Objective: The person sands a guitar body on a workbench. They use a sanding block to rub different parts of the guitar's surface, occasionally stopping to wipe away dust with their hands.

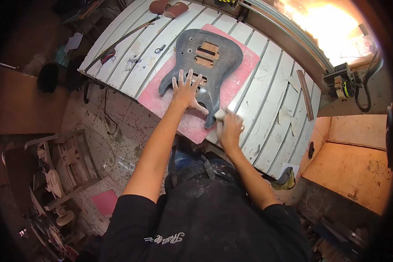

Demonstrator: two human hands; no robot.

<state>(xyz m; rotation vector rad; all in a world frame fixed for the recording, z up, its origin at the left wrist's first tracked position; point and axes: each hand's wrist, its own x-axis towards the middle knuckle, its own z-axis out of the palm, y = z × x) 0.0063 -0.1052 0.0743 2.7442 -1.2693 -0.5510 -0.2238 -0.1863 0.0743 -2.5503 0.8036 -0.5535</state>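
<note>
A dark grey electric guitar body [222, 59] with cut-out cavities lies on a dusty pink pad [155, 98] on the bench. My left hand [187, 94] is spread open on the body's lower part, fingers over a cavity and thumb pointing toward the horn nearest my right hand. My right hand [229, 129], blurred by motion, grips a small pale block [220, 114] at the outer edge of that horn. Both hands look dusted with pale powder.
The white slatted bench [260, 131] holds sanding belts [174, 9], a long tool [107, 54] and a wooden strip [305, 96]. A machine [343, 83] and orange box [345, 166] sit at right. A metal frame [67, 157] stands at lower left.
</note>
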